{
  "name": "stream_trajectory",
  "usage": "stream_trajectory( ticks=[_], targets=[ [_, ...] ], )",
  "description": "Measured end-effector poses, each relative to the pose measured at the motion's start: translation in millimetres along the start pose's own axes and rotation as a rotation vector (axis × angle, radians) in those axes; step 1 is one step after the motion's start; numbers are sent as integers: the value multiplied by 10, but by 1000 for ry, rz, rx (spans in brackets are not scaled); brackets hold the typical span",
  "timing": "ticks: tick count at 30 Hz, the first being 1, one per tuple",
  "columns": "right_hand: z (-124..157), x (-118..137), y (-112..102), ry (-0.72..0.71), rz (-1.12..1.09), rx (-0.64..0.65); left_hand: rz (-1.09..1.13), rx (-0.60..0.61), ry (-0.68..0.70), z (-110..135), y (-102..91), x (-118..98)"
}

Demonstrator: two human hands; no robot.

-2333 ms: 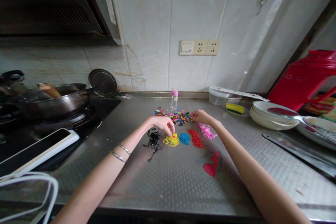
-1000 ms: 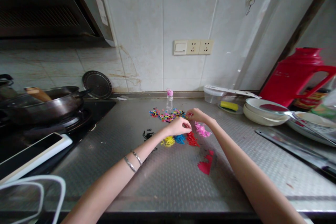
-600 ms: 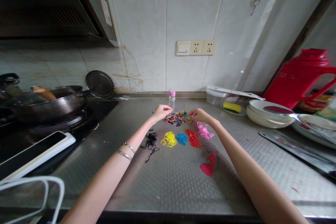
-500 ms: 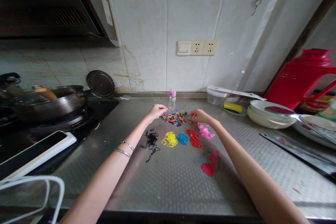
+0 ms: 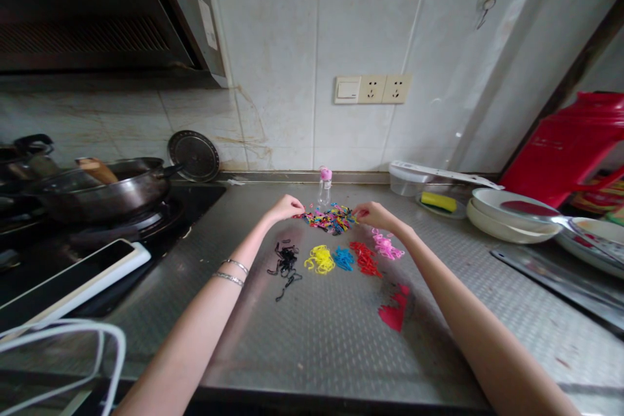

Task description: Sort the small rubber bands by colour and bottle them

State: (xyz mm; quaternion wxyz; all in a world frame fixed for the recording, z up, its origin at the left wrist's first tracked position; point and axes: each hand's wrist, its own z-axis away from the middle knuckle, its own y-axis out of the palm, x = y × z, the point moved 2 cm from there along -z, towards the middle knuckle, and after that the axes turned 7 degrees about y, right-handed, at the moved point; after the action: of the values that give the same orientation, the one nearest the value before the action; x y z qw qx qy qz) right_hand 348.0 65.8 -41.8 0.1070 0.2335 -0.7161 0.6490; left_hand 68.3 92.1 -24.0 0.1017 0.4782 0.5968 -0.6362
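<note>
A pile of mixed-colour rubber bands lies on the metal counter. My left hand is at its left edge, thumb and fingers pinched together at the bands. At the right edge is my right hand, its fingers also closed; what either pinch holds is too small to make out. Nearer me lie sorted heaps: black rubber bands, yellow rubber bands, blue rubber bands, red rubber bands and pink rubber bands. Behind the mixed pile stands a clear little bottle with a pink top.
To the left, a pan sits on the stove, with a white-edged device and a white cable nearer. On the right are a plastic tub, a yellow sponge, stacked bowls, a cleaver and a red thermos.
The whole view has shifted slightly, so things sit a little further right. My left hand has drawn slightly left and down at the pile's edge; my right hand stays by its right edge.
</note>
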Motion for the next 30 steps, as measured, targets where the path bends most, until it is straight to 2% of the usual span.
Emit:
stream_trajectory(
  ticks=[2,5,10,14,19,26,28,30],
  targets=[
    [4,87,-22,-5,-71,25,-23,66,68,-34,45,54],
    [45,315,-27,-39,-226,146,-44,139,133,-93,142,121],
    [173,785,70,-205,-357,396,-101,164,152,-129,285,112],
    [226,980,206,-312,-335,486,-241,164,162,-100,349,36],
    [255,1010,240,-383,-279,529,-335,120,147,-68,387,-35],
    [217,908,234,-251,-402,589,-306,118,167,-67,372,-21],
    [190,883,243,-220,-431,551,-263,143,181,-73,361,0],
    [163,862,238,-186,-428,452,-209,172,184,-78,346,9]
  ],
)
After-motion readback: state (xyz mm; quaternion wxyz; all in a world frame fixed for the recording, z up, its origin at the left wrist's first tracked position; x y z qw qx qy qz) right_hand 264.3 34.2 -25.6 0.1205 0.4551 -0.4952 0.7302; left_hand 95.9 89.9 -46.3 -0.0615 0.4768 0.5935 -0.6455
